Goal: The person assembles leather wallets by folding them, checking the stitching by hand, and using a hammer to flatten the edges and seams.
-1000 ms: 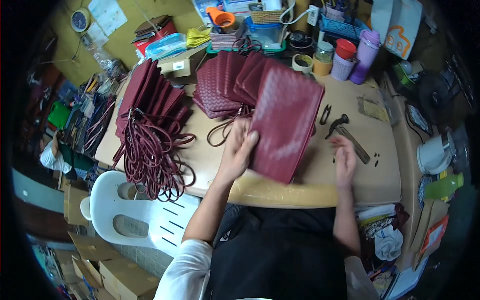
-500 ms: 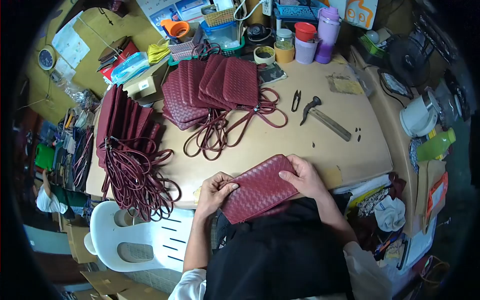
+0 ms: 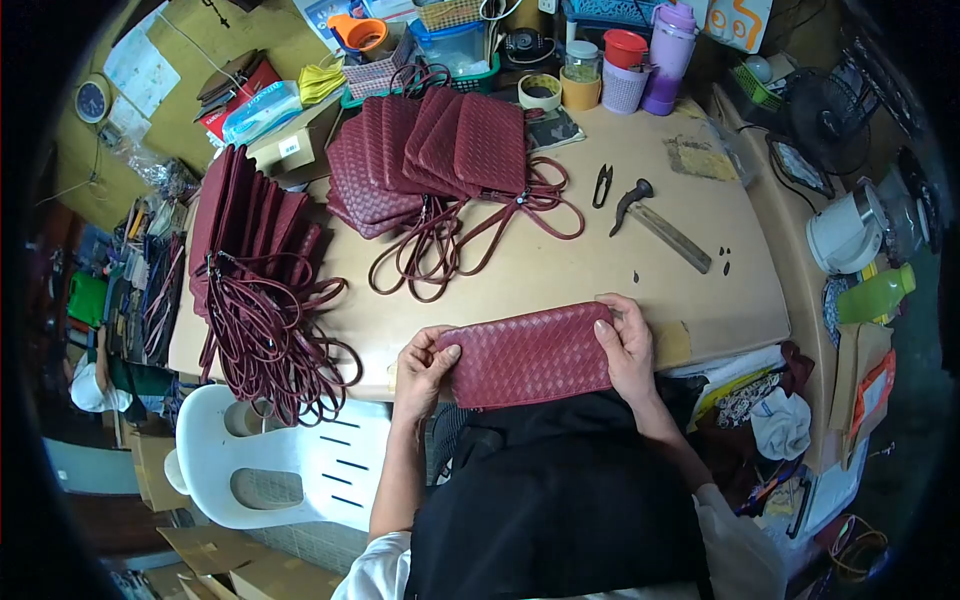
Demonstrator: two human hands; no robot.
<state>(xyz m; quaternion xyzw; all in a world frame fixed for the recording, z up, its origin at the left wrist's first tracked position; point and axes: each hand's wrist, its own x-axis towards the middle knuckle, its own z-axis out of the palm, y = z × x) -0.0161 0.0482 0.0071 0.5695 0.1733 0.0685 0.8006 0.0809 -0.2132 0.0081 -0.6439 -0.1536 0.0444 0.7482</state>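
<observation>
A dark red woven wallet point(image 3: 530, 358) is stretched between my hands over the table's front edge, its broad face up. My left hand point(image 3: 427, 372) pinches its left end with the thumb on top. At the other end my right hand point(image 3: 627, 348) grips the side, thumb on the face and fingers behind. Beyond it on the table lies a fanned stack of similar wallets point(image 3: 490, 145) with looped wrist straps point(image 3: 420, 250). A second group of wallets point(image 3: 245, 215) stands on edge at the left, its straps point(image 3: 275, 330) hanging over the table's edge.
On the right of the table point(image 3: 560, 270) lie a hammer point(image 3: 665, 232) and small thread snips point(image 3: 602, 186). Tape point(image 3: 540, 92), jars and a purple bottle point(image 3: 668, 60) line the back. A white plastic chair point(image 3: 285, 460) stands at the front left.
The wallet has turned from a steep slant to nearly level, its right end lowered relative to the left. Both hands still hold its ends. The view has shifted slightly.
</observation>
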